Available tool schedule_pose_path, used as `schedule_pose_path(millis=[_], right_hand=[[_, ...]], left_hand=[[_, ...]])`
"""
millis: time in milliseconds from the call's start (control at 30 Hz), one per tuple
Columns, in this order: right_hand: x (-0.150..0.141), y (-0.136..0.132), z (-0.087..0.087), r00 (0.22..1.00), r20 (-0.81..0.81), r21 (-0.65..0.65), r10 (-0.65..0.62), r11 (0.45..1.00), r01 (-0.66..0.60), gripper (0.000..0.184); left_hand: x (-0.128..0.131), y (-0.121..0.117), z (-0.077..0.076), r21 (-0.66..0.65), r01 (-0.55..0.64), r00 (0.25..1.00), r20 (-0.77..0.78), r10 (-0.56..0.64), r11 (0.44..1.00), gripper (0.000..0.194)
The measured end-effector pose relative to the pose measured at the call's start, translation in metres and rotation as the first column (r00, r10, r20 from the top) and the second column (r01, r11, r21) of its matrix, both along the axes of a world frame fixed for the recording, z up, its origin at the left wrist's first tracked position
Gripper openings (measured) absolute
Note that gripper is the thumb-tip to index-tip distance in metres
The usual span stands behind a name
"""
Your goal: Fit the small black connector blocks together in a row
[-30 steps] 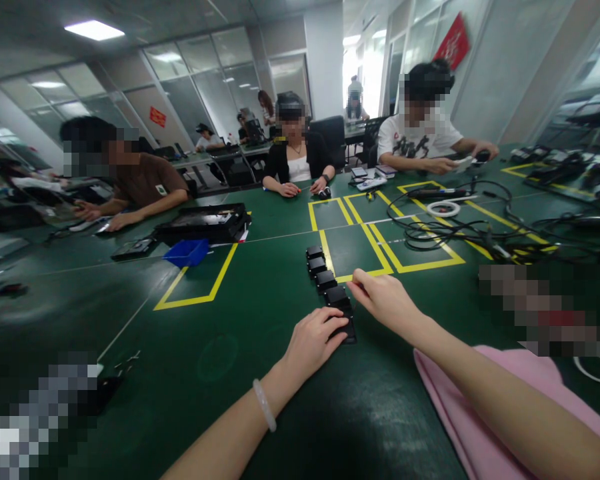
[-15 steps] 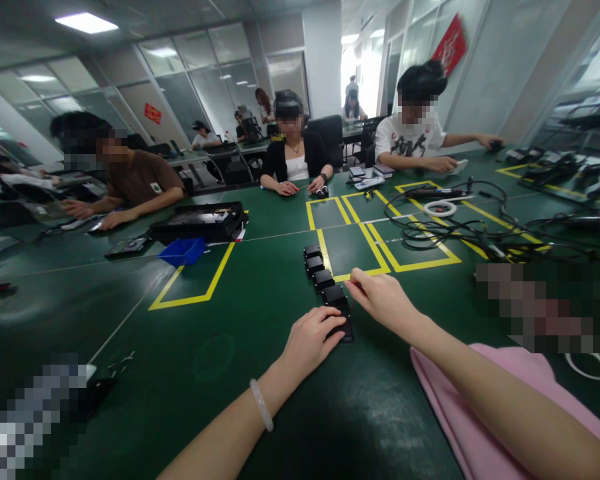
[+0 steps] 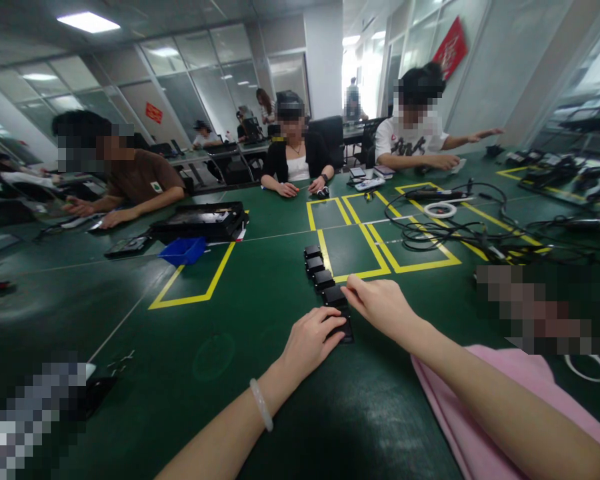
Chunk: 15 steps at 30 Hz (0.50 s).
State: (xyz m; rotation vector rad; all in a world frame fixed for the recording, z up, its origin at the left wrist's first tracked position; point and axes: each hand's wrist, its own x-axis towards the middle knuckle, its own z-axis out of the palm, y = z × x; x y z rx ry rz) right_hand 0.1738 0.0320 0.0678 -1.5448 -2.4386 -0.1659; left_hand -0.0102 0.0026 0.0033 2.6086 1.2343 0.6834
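Left-hand fingers [image 3: 331, 312] rest open, lightly bent, on a black block [image 3: 349, 330]; right-hand fingers [image 3: 355, 301] curl, hold unclear.

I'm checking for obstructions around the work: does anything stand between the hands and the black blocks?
Nothing visible does. The left hand has its fingers over the nearest black block, and the right hand is right beside the next block; whether it touches is unclear.
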Motion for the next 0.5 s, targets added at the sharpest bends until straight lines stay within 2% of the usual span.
schedule_pose_path(millis=[267, 500], right_hand=[[0.0029, 0.0002, 0.0031, 0.993, -0.015, -0.072, 0.117, 0.99, -0.118, 0.019], [0.006, 0.0008, 0.0051, 0.991, -0.037, -0.093, 0.126, 0.987, -0.129, 0.017]], left_hand=[[0.0, 0.0002, 0.0013, 0.014, 0.0, 1.0, -0.006, 0.0, 1.0, 0.023], [-0.0005, 0.0002, -0.0002, 0.014, 0.0, 1.0, -0.016, 0.0, 1.0, 0.023]])
